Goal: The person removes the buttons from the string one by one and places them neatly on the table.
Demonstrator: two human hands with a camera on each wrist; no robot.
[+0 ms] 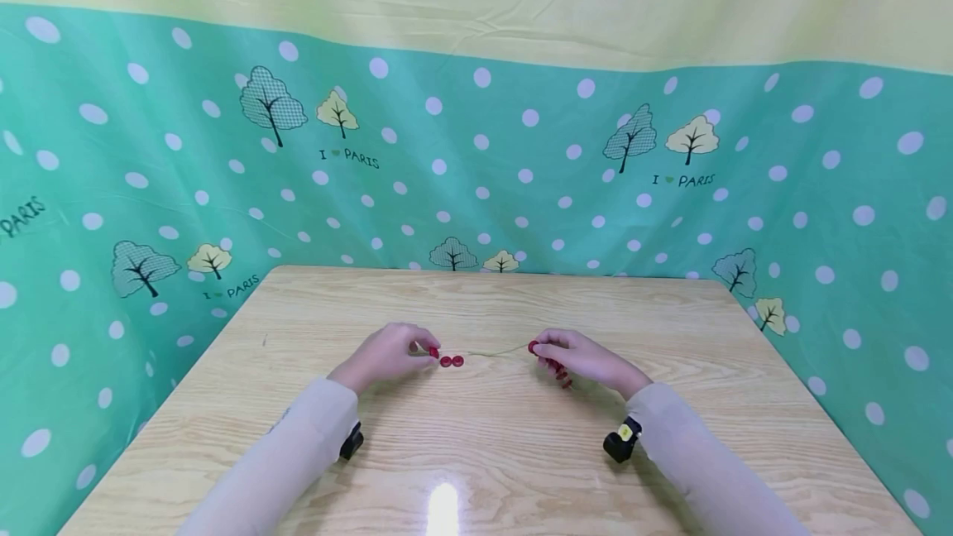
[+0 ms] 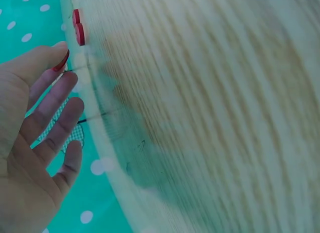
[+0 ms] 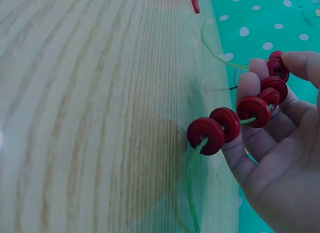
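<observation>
Between thumb and forefinger, my left hand (image 1: 395, 351) pinches a red button (image 2: 62, 61) just above the table. Two more red buttons (image 1: 452, 361) lie side by side on the wood, right of those fingertips. My right hand (image 1: 584, 356) pinches a green string (image 3: 220, 59) at a red button (image 3: 277, 69) threaded on it. Several other red buttons (image 3: 254, 112) hang along the string below the right fingers. One string end stretches left toward the loose buttons; the other trails down past the lowest threaded button in the right wrist view.
A light wooden table (image 1: 476, 437) lies under both hands. Behind it hangs a green and yellow curtain (image 1: 476, 147) with dots and trees. Each sleeve bears a black wrist camera (image 1: 622, 440).
</observation>
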